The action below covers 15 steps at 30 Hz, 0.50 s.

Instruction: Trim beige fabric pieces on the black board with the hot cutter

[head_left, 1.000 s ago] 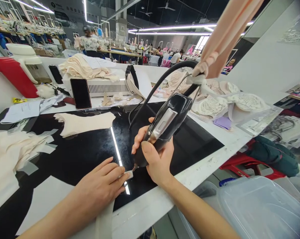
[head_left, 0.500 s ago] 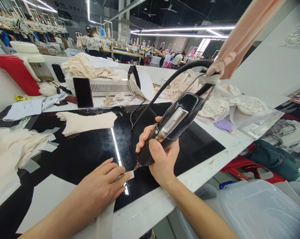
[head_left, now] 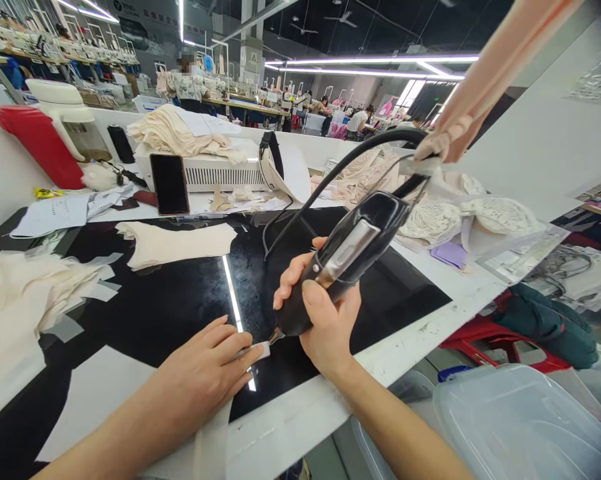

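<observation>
My right hand [head_left: 325, 313] is wrapped around a black corded handheld tool [head_left: 353, 247] with a silver side plate. Its small metal tip [head_left: 275, 335] points down and left, at the end of a narrow white strip [head_left: 260, 351]; whether they touch I cannot tell. My left hand [head_left: 208, 373] lies flat over this strip with fingers stretched out, pressing it on the glossy black tabletop [head_left: 180, 300]. A pale strip of material also runs from under that hand to the table's front edge. A knotted pink fabric strap [head_left: 480, 93] holds the tool's cable from above.
At left lie a heap of cream fabric pieces [head_left: 15, 307] and a white sheet [head_left: 95, 393]. A cream cut piece [head_left: 180, 245] lies farther back, near a phone [head_left: 169, 185] and a visor [head_left: 285, 167]. Lace cups [head_left: 430, 223] sit right; a clear plastic lid [head_left: 520, 420] is below.
The view has shifted very slightly. Both hands, the tool and the strip stay almost where they were.
</observation>
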Motion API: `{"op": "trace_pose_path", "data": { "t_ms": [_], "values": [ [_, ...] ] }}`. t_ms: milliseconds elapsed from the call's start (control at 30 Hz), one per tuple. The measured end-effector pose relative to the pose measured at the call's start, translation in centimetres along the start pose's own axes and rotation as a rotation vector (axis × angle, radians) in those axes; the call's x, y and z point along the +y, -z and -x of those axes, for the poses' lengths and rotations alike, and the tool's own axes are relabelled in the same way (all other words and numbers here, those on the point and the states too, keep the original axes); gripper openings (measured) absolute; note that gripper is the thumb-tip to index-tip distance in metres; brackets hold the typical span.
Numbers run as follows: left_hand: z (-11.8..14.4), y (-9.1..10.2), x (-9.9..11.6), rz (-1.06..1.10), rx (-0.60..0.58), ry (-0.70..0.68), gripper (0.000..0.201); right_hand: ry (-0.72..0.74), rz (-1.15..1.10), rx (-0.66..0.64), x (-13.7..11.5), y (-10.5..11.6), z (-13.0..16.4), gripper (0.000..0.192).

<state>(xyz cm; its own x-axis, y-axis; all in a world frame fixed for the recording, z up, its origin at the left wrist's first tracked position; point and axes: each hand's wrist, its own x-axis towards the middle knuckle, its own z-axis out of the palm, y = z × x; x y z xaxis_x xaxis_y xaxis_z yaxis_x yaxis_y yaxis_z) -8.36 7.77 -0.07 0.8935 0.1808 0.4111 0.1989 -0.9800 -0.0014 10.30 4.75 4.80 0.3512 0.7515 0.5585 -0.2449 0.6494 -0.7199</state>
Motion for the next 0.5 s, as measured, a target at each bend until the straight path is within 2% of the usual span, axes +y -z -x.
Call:
{"op": "trace_pose_path", "data": {
  "t_ms": [167,333,500],
  "values": [
    [0.23,-0.22,0.02,-0.011,-0.030,-0.004,0.033,0.000,-0.029,-0.015,-0.30,0.20,0.68,0.041],
    [0.15,-0.21,0.01,0.002,-0.020,0.008,0.033,-0.029,-0.024,-0.026,-0.07,0.09,0.91,0.037],
    [0.61,0.69,-0.06,0.064,-0.003,0.036,0.033,-0.024,-0.011,-0.023,-0.27,0.04,0.93,0.037]
  ]
}}
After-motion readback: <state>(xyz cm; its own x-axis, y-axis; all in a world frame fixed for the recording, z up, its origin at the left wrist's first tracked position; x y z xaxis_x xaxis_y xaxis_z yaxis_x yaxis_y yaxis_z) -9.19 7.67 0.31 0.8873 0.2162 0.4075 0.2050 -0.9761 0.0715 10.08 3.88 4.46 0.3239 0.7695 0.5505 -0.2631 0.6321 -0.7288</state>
